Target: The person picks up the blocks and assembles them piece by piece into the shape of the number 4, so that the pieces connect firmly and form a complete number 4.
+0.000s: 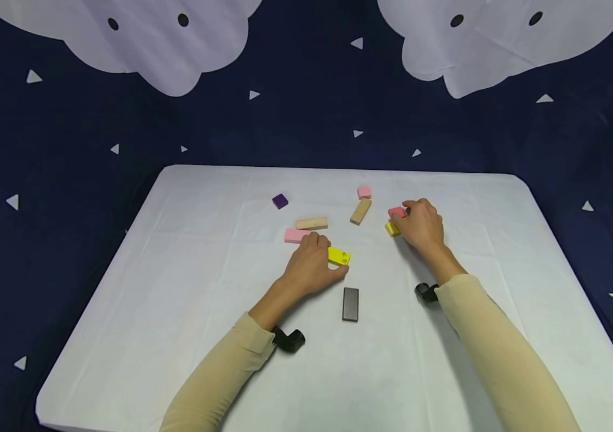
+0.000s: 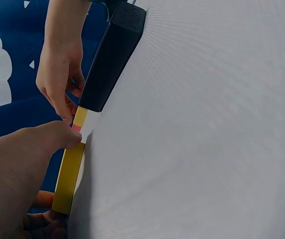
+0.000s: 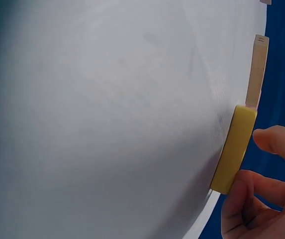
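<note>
My left hand (image 1: 312, 262) is at a yellow block (image 1: 338, 256) lying on the table, thumb at one end and fingers at the other; the left wrist view shows the yellow block (image 2: 68, 179) between them. Further right, my right hand (image 1: 422, 225) is over a coral-red block (image 1: 396, 212) and a second yellow block (image 1: 392, 228) beside it. In the right wrist view, the right thumb stands apart from that yellow block (image 3: 234, 149), and the fingertips are by its end. The coral block is hidden there. A pink block (image 1: 296, 235) lies partly behind my left hand.
Farther back lie two plain wooden blocks (image 1: 312, 223), a small purple block (image 1: 280, 201) and a light pink block (image 1: 364, 192). A dark grey block (image 1: 350, 304) is nearer, right of the left wrist. All lie on a white-covered table (image 1: 177, 270) before a navy cloth (image 1: 296, 126).
</note>
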A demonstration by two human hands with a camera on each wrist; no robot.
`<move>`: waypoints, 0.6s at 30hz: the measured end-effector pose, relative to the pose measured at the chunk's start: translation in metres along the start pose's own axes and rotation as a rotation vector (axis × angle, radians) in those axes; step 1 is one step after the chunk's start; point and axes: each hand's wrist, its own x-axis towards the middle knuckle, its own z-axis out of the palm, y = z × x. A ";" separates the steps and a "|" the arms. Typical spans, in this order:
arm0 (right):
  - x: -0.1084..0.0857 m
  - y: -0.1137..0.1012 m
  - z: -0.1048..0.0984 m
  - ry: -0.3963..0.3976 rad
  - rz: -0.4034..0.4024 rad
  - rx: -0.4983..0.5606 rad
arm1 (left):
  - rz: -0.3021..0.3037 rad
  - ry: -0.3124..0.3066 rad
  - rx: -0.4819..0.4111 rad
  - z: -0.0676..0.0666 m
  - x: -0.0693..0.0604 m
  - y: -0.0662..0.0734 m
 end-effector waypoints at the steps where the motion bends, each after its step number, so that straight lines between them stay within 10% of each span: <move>1: 0.000 0.000 0.001 -0.003 0.001 -0.001 | -0.001 0.000 -0.001 0.000 0.000 0.000; 18: 0.001 -0.004 0.002 -0.046 0.014 -0.027 | -0.002 -0.007 0.004 -0.001 0.000 0.000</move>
